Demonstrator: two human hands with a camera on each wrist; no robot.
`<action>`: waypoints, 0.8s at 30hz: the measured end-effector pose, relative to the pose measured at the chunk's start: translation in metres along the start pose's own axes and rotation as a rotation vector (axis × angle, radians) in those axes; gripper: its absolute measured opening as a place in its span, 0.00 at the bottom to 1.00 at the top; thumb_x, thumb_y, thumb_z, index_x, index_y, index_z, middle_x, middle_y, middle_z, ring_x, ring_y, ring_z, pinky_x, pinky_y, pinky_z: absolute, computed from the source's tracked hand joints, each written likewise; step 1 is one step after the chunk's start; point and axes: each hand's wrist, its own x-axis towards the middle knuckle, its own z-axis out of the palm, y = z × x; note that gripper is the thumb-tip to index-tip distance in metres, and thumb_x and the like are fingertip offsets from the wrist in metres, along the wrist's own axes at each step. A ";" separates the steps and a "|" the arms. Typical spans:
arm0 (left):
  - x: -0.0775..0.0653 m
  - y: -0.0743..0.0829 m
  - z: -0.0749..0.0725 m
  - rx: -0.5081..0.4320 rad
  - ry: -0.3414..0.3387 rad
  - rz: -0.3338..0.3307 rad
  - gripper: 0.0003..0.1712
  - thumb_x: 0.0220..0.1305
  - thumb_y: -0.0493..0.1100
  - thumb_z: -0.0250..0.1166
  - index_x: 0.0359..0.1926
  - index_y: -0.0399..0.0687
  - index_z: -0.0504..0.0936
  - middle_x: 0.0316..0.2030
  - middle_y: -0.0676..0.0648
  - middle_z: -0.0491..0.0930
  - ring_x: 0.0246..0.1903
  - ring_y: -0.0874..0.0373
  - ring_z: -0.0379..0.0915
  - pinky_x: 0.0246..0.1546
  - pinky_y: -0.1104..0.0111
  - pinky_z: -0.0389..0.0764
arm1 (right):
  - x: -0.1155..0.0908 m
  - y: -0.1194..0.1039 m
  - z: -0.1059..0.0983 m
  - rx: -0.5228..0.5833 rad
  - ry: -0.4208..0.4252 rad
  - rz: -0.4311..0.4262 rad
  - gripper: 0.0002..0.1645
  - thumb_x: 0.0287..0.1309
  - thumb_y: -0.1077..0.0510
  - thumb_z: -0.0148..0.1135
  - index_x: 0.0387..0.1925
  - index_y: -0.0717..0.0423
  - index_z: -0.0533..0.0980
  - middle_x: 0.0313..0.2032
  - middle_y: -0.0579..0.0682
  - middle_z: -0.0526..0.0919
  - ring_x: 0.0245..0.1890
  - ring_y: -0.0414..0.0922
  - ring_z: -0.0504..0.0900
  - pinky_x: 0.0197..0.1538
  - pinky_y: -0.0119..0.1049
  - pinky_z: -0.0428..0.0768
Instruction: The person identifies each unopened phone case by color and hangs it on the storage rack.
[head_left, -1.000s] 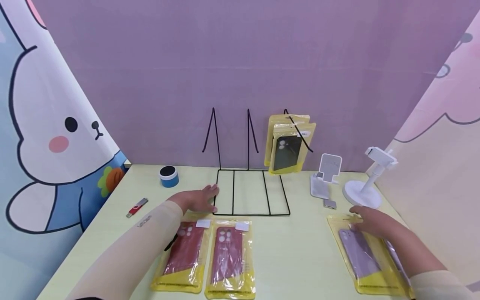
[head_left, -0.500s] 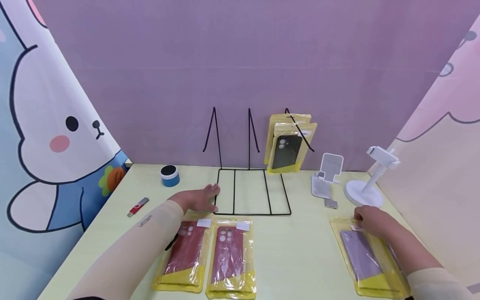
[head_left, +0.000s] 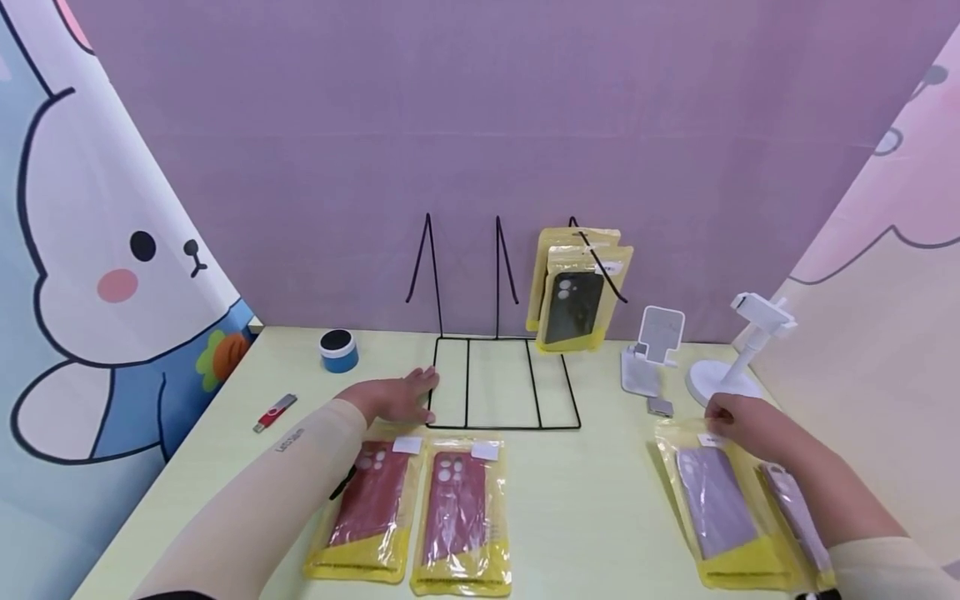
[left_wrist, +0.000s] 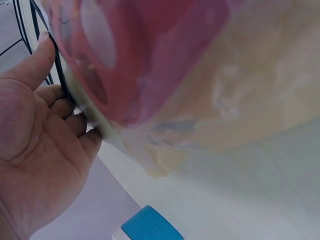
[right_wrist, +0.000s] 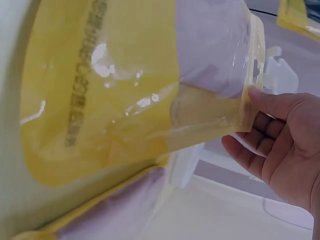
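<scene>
My right hand (head_left: 750,425) pinches the top edge of a clear-and-yellow bag holding a purple phone case (head_left: 716,500). In the right wrist view the thumb (right_wrist: 270,102) lies on the bag's top strip, and the bag tilts up off the table. Under it lies a second bagged purple phone case (head_left: 795,508), partly hidden. On the left edge of the black wire display rack (head_left: 504,428) rests my left hand (head_left: 393,400), fingers spread along the wire. Close below that hand are two bagged red phone cases (head_left: 371,500), one partly behind the sleeve.
Bagged black phone cases (head_left: 573,304) hang on the rack's right hook. A white folding phone stand (head_left: 660,337), a small grey block (head_left: 660,407) and a round-based white stand (head_left: 738,375) stand at right. At left are a blue jar (head_left: 339,354) and red USB stick (head_left: 274,413).
My right hand has gone from reaching over the purple phone case's bag to pinching its top edge, and the bag's upper end has lifted. The left hand has stayed put.
</scene>
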 end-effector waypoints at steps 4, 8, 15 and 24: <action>0.002 -0.002 0.001 -0.002 0.002 -0.007 0.50 0.65 0.63 0.60 0.79 0.63 0.42 0.79 0.50 0.34 0.78 0.48 0.28 0.72 0.43 0.52 | 0.002 -0.012 -0.010 0.044 0.018 -0.027 0.04 0.61 0.63 0.63 0.31 0.55 0.77 0.25 0.40 0.73 0.27 0.33 0.68 0.31 0.31 0.70; 0.002 -0.002 0.002 -0.005 0.004 -0.013 0.51 0.65 0.63 0.61 0.79 0.64 0.42 0.79 0.50 0.35 0.78 0.48 0.29 0.72 0.43 0.52 | 0.005 -0.027 -0.018 0.082 0.048 -0.066 0.04 0.63 0.60 0.63 0.31 0.53 0.77 0.26 0.39 0.74 0.28 0.32 0.69 0.33 0.30 0.71; 0.002 -0.002 0.002 -0.005 -0.001 0.000 0.50 0.65 0.63 0.61 0.79 0.63 0.42 0.79 0.51 0.34 0.78 0.49 0.28 0.73 0.44 0.51 | 0.010 -0.067 -0.020 0.162 0.106 -0.143 0.05 0.62 0.59 0.64 0.32 0.46 0.77 0.29 0.38 0.78 0.32 0.32 0.73 0.36 0.29 0.74; 0.004 -0.003 0.003 0.001 0.006 0.000 0.51 0.65 0.63 0.61 0.79 0.63 0.42 0.79 0.50 0.35 0.78 0.49 0.29 0.72 0.42 0.52 | 0.020 -0.115 -0.026 0.353 0.104 -0.221 0.06 0.63 0.62 0.63 0.34 0.48 0.77 0.32 0.42 0.80 0.34 0.35 0.77 0.35 0.29 0.78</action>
